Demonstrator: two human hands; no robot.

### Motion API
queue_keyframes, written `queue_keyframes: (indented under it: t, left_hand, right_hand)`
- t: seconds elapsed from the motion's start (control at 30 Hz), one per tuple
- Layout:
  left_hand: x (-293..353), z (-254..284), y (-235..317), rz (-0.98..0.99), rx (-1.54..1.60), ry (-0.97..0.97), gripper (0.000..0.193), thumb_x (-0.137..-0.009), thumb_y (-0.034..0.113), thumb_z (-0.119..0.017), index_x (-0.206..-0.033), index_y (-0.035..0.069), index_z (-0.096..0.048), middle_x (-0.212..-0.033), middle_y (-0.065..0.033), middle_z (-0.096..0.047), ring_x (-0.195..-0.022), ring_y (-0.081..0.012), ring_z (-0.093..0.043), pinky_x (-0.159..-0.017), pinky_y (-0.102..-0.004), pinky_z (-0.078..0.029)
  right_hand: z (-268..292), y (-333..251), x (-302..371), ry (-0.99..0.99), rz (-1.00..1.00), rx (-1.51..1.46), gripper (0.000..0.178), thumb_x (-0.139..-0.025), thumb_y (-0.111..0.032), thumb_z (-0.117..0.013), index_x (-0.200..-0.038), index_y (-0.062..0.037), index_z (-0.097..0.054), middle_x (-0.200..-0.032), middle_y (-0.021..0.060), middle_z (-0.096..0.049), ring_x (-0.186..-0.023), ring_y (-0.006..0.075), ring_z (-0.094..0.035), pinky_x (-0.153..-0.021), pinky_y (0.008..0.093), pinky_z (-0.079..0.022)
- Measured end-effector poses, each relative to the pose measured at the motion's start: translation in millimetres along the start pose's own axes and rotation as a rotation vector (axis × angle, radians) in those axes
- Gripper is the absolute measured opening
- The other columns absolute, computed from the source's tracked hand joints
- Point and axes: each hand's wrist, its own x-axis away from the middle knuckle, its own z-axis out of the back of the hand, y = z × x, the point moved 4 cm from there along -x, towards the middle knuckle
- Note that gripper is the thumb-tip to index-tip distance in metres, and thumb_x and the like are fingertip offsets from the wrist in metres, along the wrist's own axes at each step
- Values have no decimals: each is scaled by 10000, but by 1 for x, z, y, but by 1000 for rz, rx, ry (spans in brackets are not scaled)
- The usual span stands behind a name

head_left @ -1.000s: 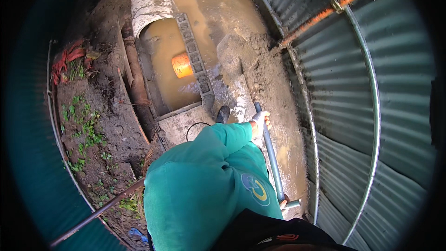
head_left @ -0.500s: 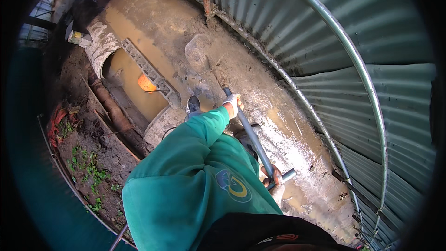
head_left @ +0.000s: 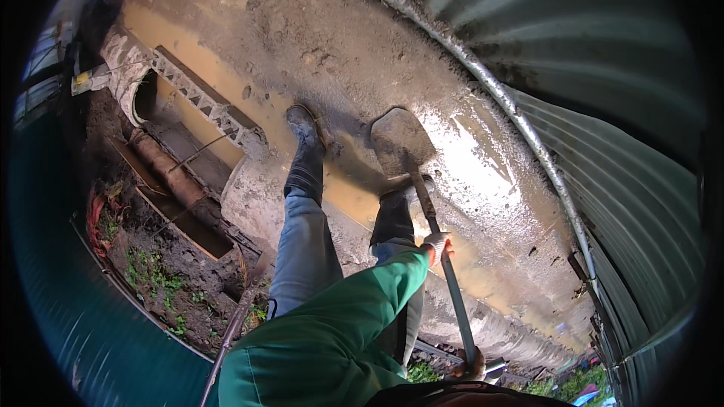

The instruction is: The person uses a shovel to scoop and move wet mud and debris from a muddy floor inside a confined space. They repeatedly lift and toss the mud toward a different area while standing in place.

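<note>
A long-handled shovel [head_left: 456,298] with a grey shaft and a T-shaped end slants across the right of my legs. Its broad, mud-covered blade [head_left: 402,139] lies at the wet ground, just ahead of my right boot. My left hand [head_left: 437,247], in a pale glove at the end of a green sleeve, is wrapped round the lower shaft. Close to my body, my right hand [head_left: 471,365] grips the top of the shaft by the crosspiece; clothing partly covers it. My left boot [head_left: 304,124] stands in the mud, left of the blade.
Brown water fills a trench [head_left: 181,105] at left, with a concrete pipe [head_left: 128,68] and a notched concrete beam [head_left: 204,98] over it. A rusty pipe [head_left: 170,169] lies beside it. Corrugated sheeting [head_left: 603,158] and a metal rail [head_left: 490,83] curve along the right.
The shovel blade has come closer and to the right, and both hands are lower in view. My view has shifted, showing my legs. The orange object by the beam no longer shows.
</note>
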Motion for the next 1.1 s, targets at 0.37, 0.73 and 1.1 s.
queue_keyframes:
  t: [0.37, 0.73, 1.1]
  left_hand:
    - [63, 41, 317, -262, 27, -56, 246, -951, 253, -733, -820, 106, -586, -646, -21, -511, -499, -168, -510, -487, -382, -508]
    - [112, 99, 656, -526, -161, 49, 219, -981, 206, -710, -860, 98, -564, -711, -13, -501, -554, -168, -505, -569, -385, -529]
    - [-4, 73, 644, -555, -114, 87, 258, -990, 143, -653, -820, 132, -459, -583, -10, -423, -497, -198, -457, -550, -371, -531]
  right_hand:
    - [-301, 69, -62, 200, 92, 159, 490, -1015, -404, -577, -1294, -1, -576, -899, 90, -675, -450, 100, -501, -381, 257, -448]
    - [-553, 191, -160, 51, -65, -55, 398, -1014, -393, -624, -1258, -80, -614, -720, 31, -600, -495, 111, -514, -447, 268, -449]
    - [-441, 156, -337, 302, 202, 164, 323, -977, -310, -732, -917, -6, -641, -617, 21, -578, -430, 120, -522, -398, 293, -417]
